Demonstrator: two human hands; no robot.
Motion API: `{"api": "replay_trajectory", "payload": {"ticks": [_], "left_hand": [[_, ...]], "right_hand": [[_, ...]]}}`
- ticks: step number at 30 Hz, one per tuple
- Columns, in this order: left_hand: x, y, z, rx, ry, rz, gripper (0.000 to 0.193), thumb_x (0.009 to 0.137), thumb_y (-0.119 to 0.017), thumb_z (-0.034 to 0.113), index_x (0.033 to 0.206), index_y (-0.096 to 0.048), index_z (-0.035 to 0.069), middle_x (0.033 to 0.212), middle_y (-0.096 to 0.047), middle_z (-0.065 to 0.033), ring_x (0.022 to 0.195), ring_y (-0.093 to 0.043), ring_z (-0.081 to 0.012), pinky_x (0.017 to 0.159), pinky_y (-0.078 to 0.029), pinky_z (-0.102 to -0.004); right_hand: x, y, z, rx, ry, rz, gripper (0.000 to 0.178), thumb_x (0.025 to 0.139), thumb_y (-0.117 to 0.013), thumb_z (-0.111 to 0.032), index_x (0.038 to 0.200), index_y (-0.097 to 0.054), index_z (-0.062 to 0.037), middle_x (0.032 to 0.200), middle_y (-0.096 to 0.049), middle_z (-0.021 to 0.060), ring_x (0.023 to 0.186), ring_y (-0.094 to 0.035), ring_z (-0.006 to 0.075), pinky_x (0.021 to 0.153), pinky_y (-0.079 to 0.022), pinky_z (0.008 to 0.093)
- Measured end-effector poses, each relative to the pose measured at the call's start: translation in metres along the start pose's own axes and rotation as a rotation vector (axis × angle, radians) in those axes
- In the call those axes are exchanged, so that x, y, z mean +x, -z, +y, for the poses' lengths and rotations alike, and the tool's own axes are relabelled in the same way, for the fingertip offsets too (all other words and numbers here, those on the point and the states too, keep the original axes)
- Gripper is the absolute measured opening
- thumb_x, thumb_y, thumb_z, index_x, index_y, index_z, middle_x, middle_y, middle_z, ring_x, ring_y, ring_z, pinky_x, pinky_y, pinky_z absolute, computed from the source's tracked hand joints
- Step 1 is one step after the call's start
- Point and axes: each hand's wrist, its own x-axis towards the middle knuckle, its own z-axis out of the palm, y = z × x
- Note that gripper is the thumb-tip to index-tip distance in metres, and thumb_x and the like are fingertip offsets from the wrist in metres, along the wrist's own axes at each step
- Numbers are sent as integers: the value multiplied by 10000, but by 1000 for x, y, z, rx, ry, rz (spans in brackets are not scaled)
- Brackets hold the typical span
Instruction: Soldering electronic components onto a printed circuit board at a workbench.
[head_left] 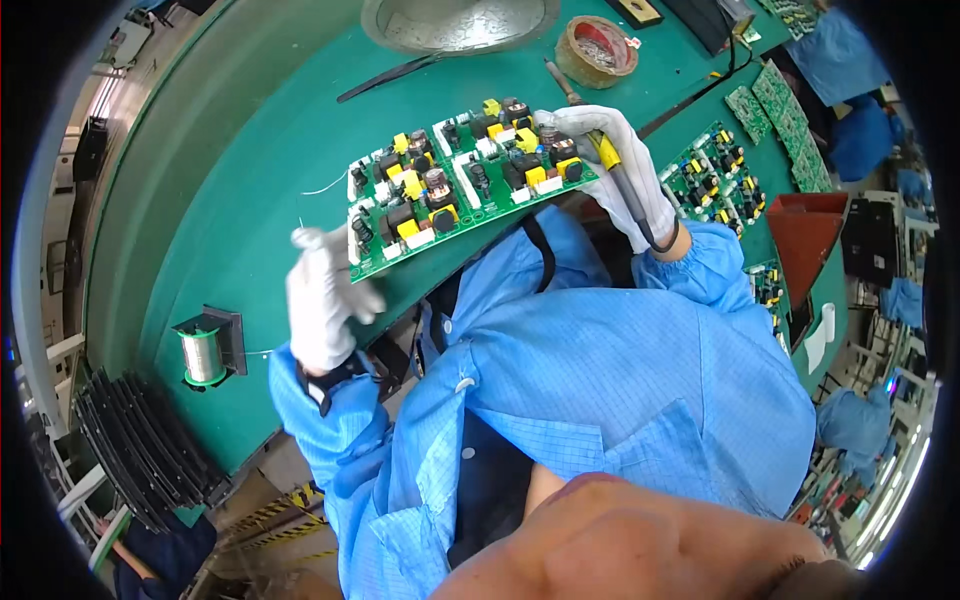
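A green circuit board [462, 214], crowded with yellow, black and white components, is held tilted above the bench. My right hand [640, 185], in a white glove, grips its right end. That same hand also holds a soldering iron [607, 152] with a yellow collar, its shaft pointing away from me and its cable running back over my wrist. At the board's left end is my gloved left hand [322, 305], with some fingers partly behind the edge. A thin solder wire [301, 222] stands up from its pinched fingertips.
A solder spool [203, 356] sits on a black holder at left, beside black curved racks [150, 450]. Beyond the board are a round metal dish [455, 25] and a tub [596, 52]. More populated boards [718, 180] and a red bin [808, 235] lie to the right.
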Motion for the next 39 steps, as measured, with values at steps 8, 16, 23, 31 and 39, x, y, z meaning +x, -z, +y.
{"api": "replay_trajectory", "payload": {"ticks": [8, 16, 23, 31, 39], "left_hand": [[-1, -44, -21, -799, -70, -246, 478, 1094, -509, 342, 1330, -562, -70, 1180, -708, -224, 856, -754, -286, 690, -634, -343], [-14, -65, -24, -905, -359, -130, 411, 1067, -558, 182, 1388, -505, -69, 1316, -635, -173, 1155, -681, -259, 934, -623, -415], [-23, -81, -20, -932, -412, -121, 428, 1079, -563, 226, 1423, -461, -8, 1275, -648, -116, 1109, -690, -200, 900, -617, -362], [-24, -85, -21, -945, -422, -99, 471, 1078, -556, 199, 1472, -418, -17, 1322, -629, -116, 1150, -666, -201, 957, -586, -376], [-22, -84, -28, -976, -384, -84, 494, 1062, -594, 186, 1478, -427, -22, 1312, -644, -102, 1163, -651, -184, 961, -561, -347]], "right_hand": [[-11, 9, -14, -83, 18, -86, 356, 995, -602, 0, 1335, -495, 9, 1357, -629, 171, 1230, -641, 230, 1069, -527, 371], [-11, -4, -19, 491, -127, 47, 513, 1048, -618, -200, 1486, -407, -36, 1478, -540, 232, 1282, -594, 230, 1065, -497, 308], [-5, -25, -24, 831, -125, 168, 653, 961, -654, -90, 1538, -352, -132, 1595, -394, 243, 1412, -441, 256, 1173, -388, 414], [-2, -24, -40, 956, -266, 226, 704, 911, -555, 33, 1534, -336, -210, 1642, -338, 229, 1473, -374, 264, 1198, -351, 417], [3, -16, -51, 434, -295, 72, 576, 982, -524, 10, 1495, -326, -162, 1656, -347, 177, 1513, -340, 245, 1189, -332, 380]]}}
